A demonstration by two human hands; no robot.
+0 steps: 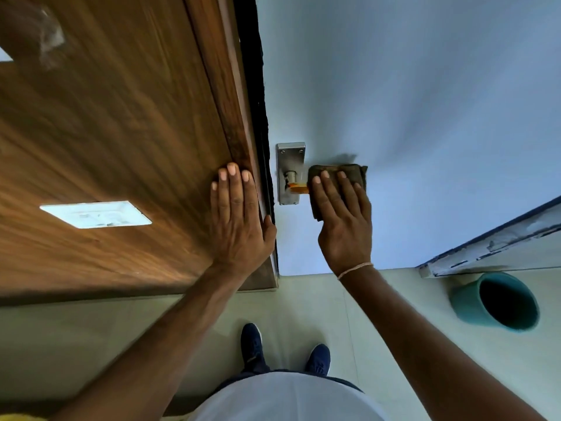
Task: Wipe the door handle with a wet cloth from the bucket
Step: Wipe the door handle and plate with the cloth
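Observation:
A metal door handle plate (290, 159) sits near the left edge of the pale blue door (409, 101). Its lever, with an orange strip (297, 187) showing, runs right under a dark brown cloth (353, 171). My right hand (344, 220) lies flat over the cloth, pressing it on the lever and hiding most of it. My left hand (238, 217) rests flat with fingers spread on the wooden frame panel (121, 132) beside the door edge, holding nothing. A teal bucket (467, 305) stands on the floor at the lower right.
A white switch plate (95, 214) is set in the wooden panel at left. Pale floor tiles (303, 299) lie below, with my two blue shoes (252, 344) on them. A white skirting ledge (491, 247) runs along the right, above the bucket.

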